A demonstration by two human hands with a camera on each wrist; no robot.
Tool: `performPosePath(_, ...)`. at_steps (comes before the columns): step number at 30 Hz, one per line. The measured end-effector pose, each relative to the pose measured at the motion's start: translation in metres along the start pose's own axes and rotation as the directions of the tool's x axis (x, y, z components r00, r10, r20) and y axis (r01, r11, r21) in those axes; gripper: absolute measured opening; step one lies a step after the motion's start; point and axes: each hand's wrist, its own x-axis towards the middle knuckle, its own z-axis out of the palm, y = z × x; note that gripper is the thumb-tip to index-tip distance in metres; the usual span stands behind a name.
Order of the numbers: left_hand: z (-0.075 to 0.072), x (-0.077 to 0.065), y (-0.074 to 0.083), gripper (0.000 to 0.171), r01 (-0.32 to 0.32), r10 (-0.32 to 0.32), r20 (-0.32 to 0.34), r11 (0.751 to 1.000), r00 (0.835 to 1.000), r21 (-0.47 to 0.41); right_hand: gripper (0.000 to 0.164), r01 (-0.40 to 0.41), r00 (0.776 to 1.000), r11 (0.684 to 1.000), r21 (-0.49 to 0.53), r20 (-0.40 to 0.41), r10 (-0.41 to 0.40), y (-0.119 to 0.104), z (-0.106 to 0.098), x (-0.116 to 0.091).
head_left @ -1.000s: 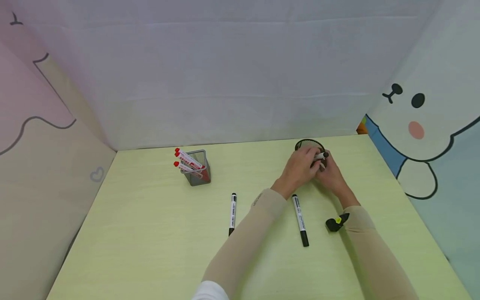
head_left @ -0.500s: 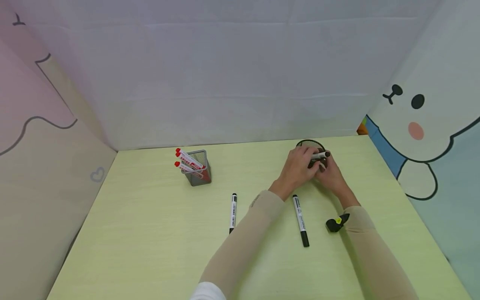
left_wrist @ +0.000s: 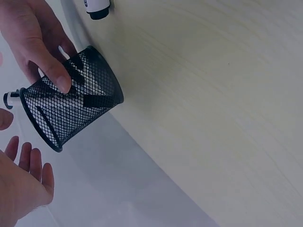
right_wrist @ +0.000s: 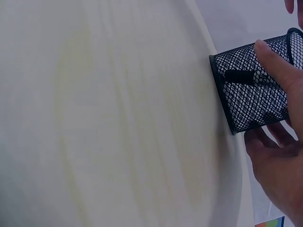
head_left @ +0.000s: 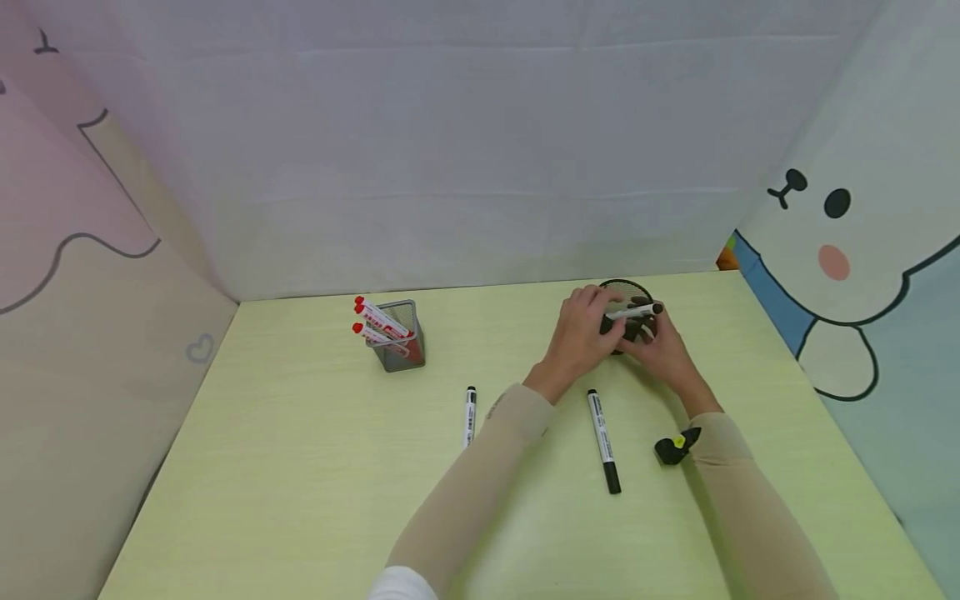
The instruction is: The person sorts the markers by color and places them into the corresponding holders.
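Right hand [head_left: 663, 354]: round black wire-mesh cup [left_wrist: 71, 118] gripped by its side; some fingers hidden behind it.
Left hand [left_wrist: 21, 187]: fingers extended, nothing gripped; held just beside the cup mouth, cut off by the frame edge in left wrist view.
Cup position: back right of pale yellow-green table [head_left: 337, 500]; one counted, mostly covered by both hands in head view.
Marker at cup: one white black-ended marker [head_left: 633, 312] seen at the mouth; contents blurred by mesh, total inside cannot be told.
Loose markers: two white black-capped markers [head_left: 604, 442] counted; left one partly hidden by left beige sleeve [head_left: 465, 492].
Square grey mesh cup [head_left: 392, 360]: one, left of centre; three white red-capped markers [head_left: 381, 318] counted, lower ends obscured.
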Motion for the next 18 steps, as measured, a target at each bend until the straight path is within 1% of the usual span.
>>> performPosePath(6,-0.004,-0.005,-0.003,0.026,0.011,-0.012,-0.023,0.999,1.0,-0.036,0.081,-0.008,1.0,1.0,0.011,0.015,0.007,0.0,0.001,0.0)
performPosePath(10,-0.008,-0.01,-0.006,0.024,0.003,-0.006,-0.054,0.999,0.999,-0.05,0.081,-0.006,1.0,1.0,0.027,0.018,0.005,-0.002,0.002,-0.001)
performPosePath(14,-0.012,-0.016,-0.011,0.022,-0.004,0.0,-0.091,0.999,0.996,-0.046,0.084,-0.01,1.0,0.999,0.038,0.012,0.01,-0.002,0.003,0.0)
performPosePath(18,-0.015,-0.023,-0.018,0.02,-0.002,-0.005,-0.109,0.998,0.994,-0.059,0.085,-0.032,0.999,0.999,0.026,0.002,0.032,0.0,0.004,0.001)
